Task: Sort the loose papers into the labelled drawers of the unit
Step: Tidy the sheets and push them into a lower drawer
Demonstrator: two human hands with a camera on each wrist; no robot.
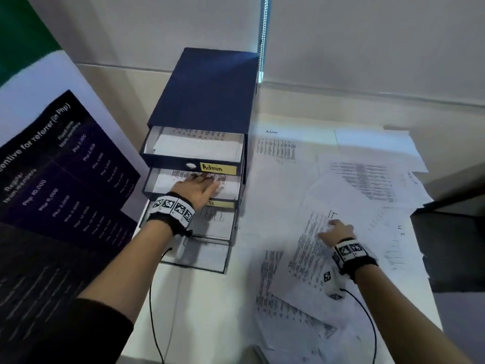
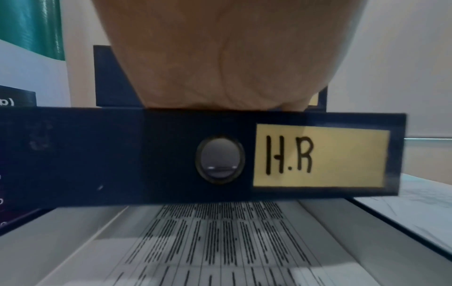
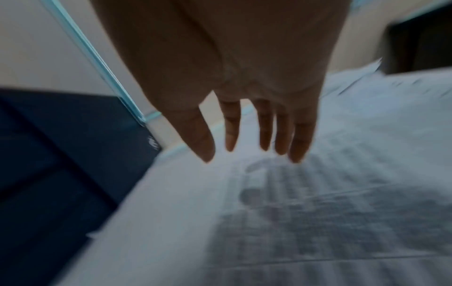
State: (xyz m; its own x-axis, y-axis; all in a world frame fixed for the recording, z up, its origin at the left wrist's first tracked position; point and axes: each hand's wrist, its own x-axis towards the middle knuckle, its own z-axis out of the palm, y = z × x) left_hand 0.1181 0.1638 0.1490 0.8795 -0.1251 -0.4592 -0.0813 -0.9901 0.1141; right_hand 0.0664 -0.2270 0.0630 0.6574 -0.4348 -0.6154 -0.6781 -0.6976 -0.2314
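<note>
Our left hand lies flat on the papers inside the H.R drawer, and the Admin drawer juts out just above its fingers, so we have little headroom there. Below, two more drawers are pulled further out and block the table edge in front of the drawer unit. A dark poster board leans close on the unit's left, closing that side. To the right, loose papers cover the table, where our right hand seems to hover just above a sheet; the wrist view is blurred. A dark object bounds the far right.
</note>
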